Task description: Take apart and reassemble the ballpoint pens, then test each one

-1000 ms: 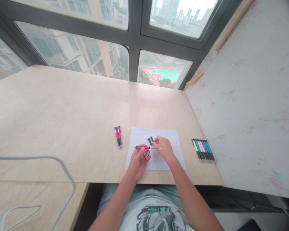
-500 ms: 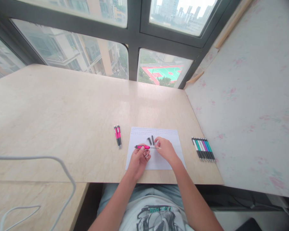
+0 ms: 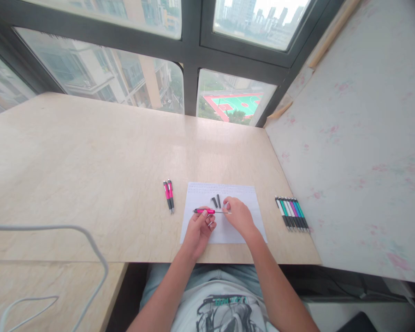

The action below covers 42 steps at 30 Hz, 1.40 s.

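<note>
My left hand (image 3: 198,230) is closed on the pink barrel of a ballpoint pen (image 3: 209,211), held level over the sheet of paper (image 3: 193,233). A thin refill (image 3: 221,212) sticks out of the barrel's right end, bare of any grip. Its tip reaches my right hand (image 3: 240,216), whose fingers are curled together close by. Whether they pinch the refill or some tiny part, I cannot make out. Just beyond the hands, two small black pieces lie on the paper: a slim tube (image 3: 218,201) and a shorter part (image 3: 214,202).
Left of the paper lie two pink-and-black pens (image 3: 168,197) side by side. A row of several pens in mixed colours (image 3: 292,214) is lined up at the right, near the wall (image 3: 359,175). A grey cable (image 3: 93,244) loops over the left side of the table (image 3: 90,161).
My right hand's fingers have shifted very slightly to the right, away from the black tube. The left hand and the pen stay as they were.
</note>
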Each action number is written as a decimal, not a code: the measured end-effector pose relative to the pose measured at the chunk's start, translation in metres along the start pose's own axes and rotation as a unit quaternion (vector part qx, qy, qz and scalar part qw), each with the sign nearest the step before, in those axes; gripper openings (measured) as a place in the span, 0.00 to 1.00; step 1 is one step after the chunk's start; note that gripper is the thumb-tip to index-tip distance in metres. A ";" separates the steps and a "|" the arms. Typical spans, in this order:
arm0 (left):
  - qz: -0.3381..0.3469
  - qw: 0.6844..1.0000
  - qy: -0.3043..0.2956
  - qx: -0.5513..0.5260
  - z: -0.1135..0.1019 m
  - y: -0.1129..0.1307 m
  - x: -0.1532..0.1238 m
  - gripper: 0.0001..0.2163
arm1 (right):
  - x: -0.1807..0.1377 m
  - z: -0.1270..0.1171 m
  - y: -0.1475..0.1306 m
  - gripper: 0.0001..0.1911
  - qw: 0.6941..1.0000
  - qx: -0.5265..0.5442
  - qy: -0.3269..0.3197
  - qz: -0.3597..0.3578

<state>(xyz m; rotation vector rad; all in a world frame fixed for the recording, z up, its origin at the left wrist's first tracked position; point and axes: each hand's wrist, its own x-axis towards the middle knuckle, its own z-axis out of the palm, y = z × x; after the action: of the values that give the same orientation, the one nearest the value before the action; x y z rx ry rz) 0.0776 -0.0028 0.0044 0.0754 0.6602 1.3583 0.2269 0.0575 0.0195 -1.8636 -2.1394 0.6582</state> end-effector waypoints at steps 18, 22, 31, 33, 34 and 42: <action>0.005 1.000 -0.001 0.004 0.000 -0.001 0.000 0.11 | -0.055 -0.020 0.013 0.10 0.858 0.495 0.119 0.066; 0.003 1.000 0.004 0.012 0.001 -0.001 0.000 0.12 | -0.058 -0.024 0.006 0.11 0.847 0.512 0.126 0.066; 0.006 1.000 0.000 0.021 -0.001 -0.002 0.000 0.11 | -0.059 -0.023 -0.006 0.08 0.845 0.515 0.132 0.063; 0.007 1.000 -0.001 0.021 -0.001 -0.002 0.000 0.11 | -0.059 -0.023 -0.006 0.07 0.845 0.511 0.145 0.065; 0.008 1.000 -0.002 0.021 -0.001 -0.002 0.000 0.10 | -0.059 -0.024 -0.005 0.08 0.844 0.511 0.149 0.066; 0.005 1.000 -0.002 0.027 -0.001 -0.002 0.000 0.10 | -0.059 -0.021 -0.009 0.08 0.846 0.513 0.136 0.058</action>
<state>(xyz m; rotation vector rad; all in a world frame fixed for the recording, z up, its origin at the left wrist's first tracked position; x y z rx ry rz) 0.0793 -0.0037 0.0031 0.1256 0.6936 1.3485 0.2387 0.0025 0.0494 -1.3293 -1.0827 1.1678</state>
